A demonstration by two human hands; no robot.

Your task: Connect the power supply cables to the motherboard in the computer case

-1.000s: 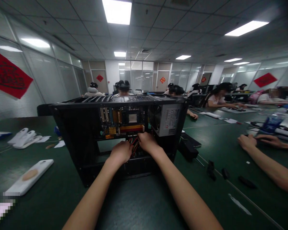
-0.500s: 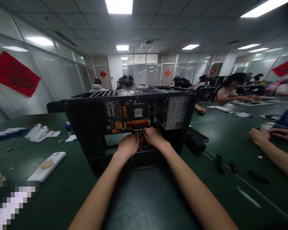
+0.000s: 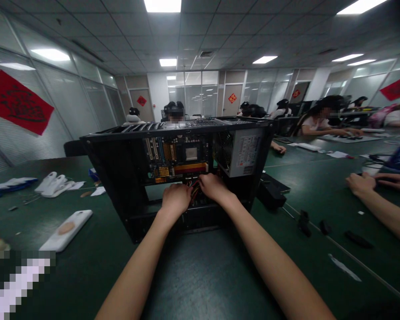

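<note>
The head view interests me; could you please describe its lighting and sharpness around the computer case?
In the head view, ceiling lights glare white and the computer case is deeply shadowed inside its left end; in the same view, the wires look soft, and print on the power supply is unreadable.

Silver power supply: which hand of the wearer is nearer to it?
Right. The right hand is below and left of the power supply; the left hand is farther left, beyond the wires.
</note>
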